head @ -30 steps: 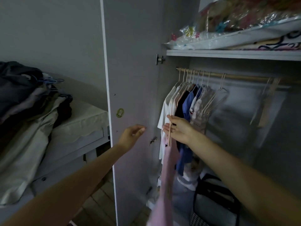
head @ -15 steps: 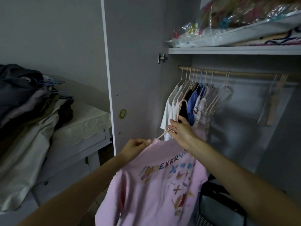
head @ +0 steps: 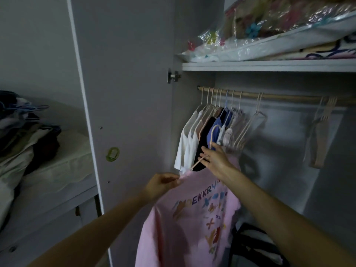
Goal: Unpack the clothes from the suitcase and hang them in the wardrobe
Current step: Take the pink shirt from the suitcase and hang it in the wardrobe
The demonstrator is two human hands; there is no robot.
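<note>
Since a second ago the pink t-shirt (head: 194, 214) has swung round from edge-on to face the camera, print showing, and the left hand (head: 160, 185) has come off the door side to grab it. So now the right hand (head: 216, 160) has its fingers curled round the neck of the pink hanger (head: 200, 160), hook (head: 214, 132) poking up in front of the clothes already hung, still well below the wooden rail (head: 279, 96). Left hand pinches the shirt's shoulder right at the hanger's end, thumb and fingers closed on the fabric. Shirt hangs down between both forearms, in front of the open wardrobe, not on the rail yet. Behind it a bunch of white, black and blue tops (head: 202, 135) sits at the rail's left end, with a few bare hangers (head: 321, 132) further right. Shelf (head: 269, 65) above holds plastic-wrapped bedding (head: 269, 31). Wardrobe door (head: 125, 93) stands open on the left, and past it a pile of clothes (head: 21, 135) lies on a mattress (head: 63, 160). Dark bag (head: 254, 245) down low in the wardrobe.
</note>
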